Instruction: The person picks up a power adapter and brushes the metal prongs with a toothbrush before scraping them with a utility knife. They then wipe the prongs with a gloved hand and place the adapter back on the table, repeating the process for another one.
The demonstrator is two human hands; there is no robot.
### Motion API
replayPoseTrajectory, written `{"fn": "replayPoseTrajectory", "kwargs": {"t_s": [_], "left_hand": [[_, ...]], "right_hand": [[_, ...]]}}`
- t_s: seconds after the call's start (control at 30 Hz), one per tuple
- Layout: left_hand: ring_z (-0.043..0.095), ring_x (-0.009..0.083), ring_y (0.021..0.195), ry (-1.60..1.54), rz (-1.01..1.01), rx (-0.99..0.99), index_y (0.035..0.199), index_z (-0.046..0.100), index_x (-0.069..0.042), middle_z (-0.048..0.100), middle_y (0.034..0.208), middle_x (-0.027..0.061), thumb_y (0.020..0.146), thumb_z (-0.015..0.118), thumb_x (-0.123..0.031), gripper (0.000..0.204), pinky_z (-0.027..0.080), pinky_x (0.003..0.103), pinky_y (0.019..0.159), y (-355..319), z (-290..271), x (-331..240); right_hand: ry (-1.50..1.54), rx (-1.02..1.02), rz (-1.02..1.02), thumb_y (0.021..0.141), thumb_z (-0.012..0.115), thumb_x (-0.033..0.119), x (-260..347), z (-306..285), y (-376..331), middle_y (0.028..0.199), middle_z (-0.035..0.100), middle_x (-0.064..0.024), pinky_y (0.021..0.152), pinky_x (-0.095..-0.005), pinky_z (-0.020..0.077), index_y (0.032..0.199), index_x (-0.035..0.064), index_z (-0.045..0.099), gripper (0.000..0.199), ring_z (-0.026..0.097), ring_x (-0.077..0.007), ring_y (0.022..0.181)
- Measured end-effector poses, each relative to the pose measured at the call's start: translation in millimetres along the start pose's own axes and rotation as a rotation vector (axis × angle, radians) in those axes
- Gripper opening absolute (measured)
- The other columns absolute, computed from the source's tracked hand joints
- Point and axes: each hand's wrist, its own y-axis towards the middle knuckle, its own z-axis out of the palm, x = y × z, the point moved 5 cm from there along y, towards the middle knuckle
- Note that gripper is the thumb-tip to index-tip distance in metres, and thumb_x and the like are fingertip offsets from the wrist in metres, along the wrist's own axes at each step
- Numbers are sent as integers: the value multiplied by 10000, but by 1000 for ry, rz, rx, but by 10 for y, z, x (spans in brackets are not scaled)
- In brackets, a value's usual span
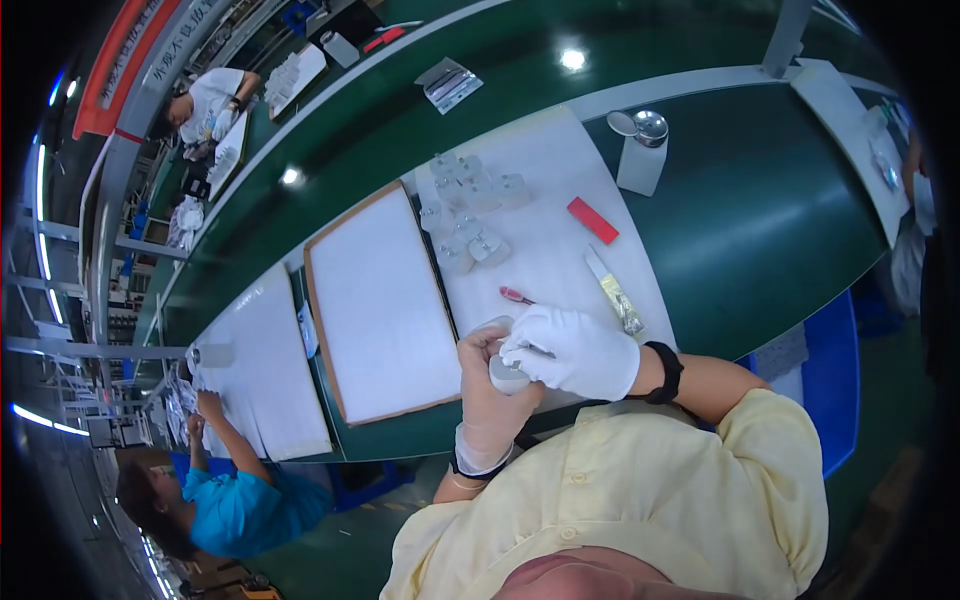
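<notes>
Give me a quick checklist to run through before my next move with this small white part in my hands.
1. Small white part gripped by both hands: ok; left hand underneath, right hand on top.
2. Gloves on both hands: ok.
3. Red-tipped tool within reach on the white mat: ok.
4. More clear parts waiting on the mat: ok.
5. White board beside the left hand bare: ok.
6. Part's condition: cannot tell, hands cover it.
</notes>
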Motion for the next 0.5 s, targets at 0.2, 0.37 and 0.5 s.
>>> {"fn": "replayPoseTrajectory", "kwargs": {"t_s": [0.2,0.37,0.5], "left_hand": [[542,197,1008,127,209,-227,1323,362,10,509,1114,117,729,737,-1,702,461,327,896,-29,-53,-144],[540,203,977,137,336,-102,1309,392,19,528,1084,120,841,713,-165,596,453,321,871,-55,-63,-220],[536,208,971,-641,-327,260,1313,406,41,555,1118,149,954,590,-320,541,448,326,851,-122,11,-45]], "right_hand": [[-67,-275,-42,842,608,79,108,-117,23,857,557,-140,741,-414,513,890,40,600,63,579,-335,784],[-100,-164,126,835,607,50,154,-185,68,874,549,-139,753,-430,512,894,31,598,62,576,-336,823],[-351,3,-187,898,577,34,218,-168,130,912,589,-131,770,-338,492,949,21,613,64,603,-284,890]]}}
